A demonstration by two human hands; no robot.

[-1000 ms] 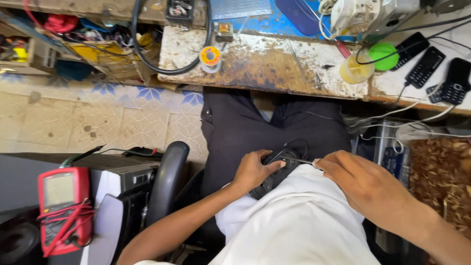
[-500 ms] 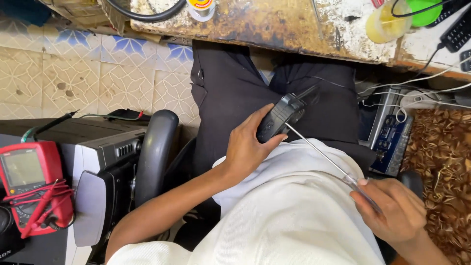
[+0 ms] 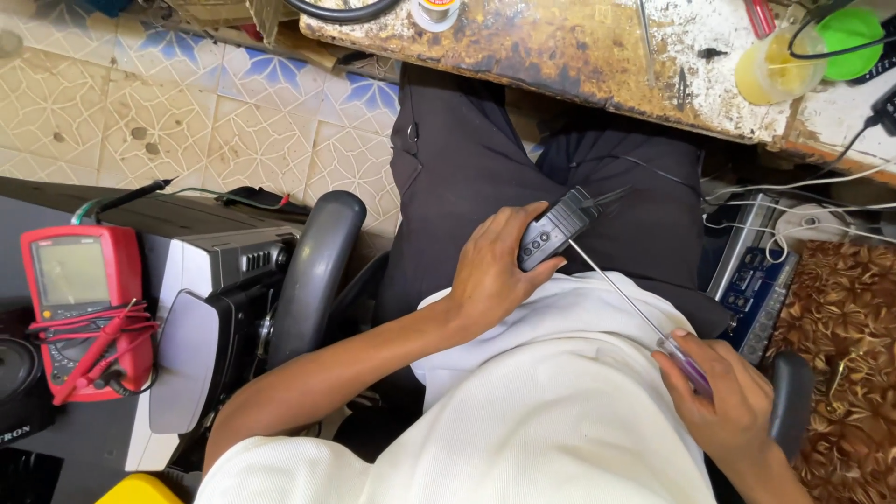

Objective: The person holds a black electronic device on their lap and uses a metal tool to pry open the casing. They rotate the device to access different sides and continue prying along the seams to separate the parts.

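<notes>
A single head-worn view is provided, directed steeply downward and close onto the lap; the counter (image 3: 579, 47) edge is seen above, tiled floor (image 3: 187, 121) at upper left.

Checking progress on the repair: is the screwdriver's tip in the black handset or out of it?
In: the screwdriver shaft ends at the black handset, held by the left hand.

Black remote (image 3: 553, 233) (buttoned) against long screwdriver (image 3: 623, 297) tip.
</notes>
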